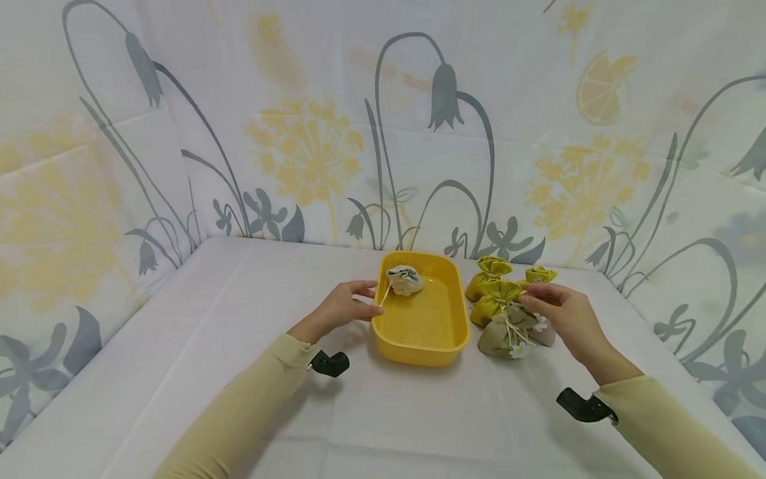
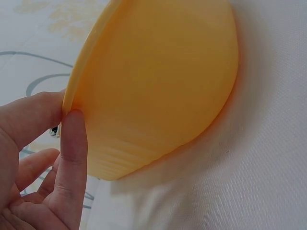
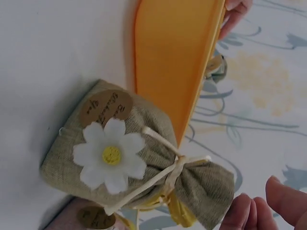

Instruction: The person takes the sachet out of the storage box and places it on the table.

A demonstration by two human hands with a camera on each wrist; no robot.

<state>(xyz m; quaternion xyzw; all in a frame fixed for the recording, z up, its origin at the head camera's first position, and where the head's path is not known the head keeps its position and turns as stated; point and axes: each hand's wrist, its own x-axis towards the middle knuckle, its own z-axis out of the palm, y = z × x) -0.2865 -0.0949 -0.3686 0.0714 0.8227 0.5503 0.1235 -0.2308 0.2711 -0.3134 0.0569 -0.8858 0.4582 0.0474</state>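
My left hand [image 1: 340, 307] pinches the rim of a yellow plastic tub [image 1: 421, 354] at its left side. Inside the tub lies a small pale drawstring pouch [image 1: 405, 281], its cord trailing over the rim towards that hand. Right of the tub my right hand [image 1: 565, 319] is beside a cluster of pouches. In the right wrist view, its fingertips are at the gathered top of a grey-green fabric pouch [image 3: 139, 177], with the thumb held apart. That pouch has a tied cream cord, a white fabric daisy [image 3: 98, 170] and a brown label [image 3: 91, 112].
Yellow-green pouches [image 1: 492, 307] stand behind the grey-green one, close to the tub's right wall. A pinkish pouch [image 3: 67, 218] lies beside it. Patterned cloth [image 1: 311, 153] rises behind and at both sides of the white tabletop [image 1: 419, 426].
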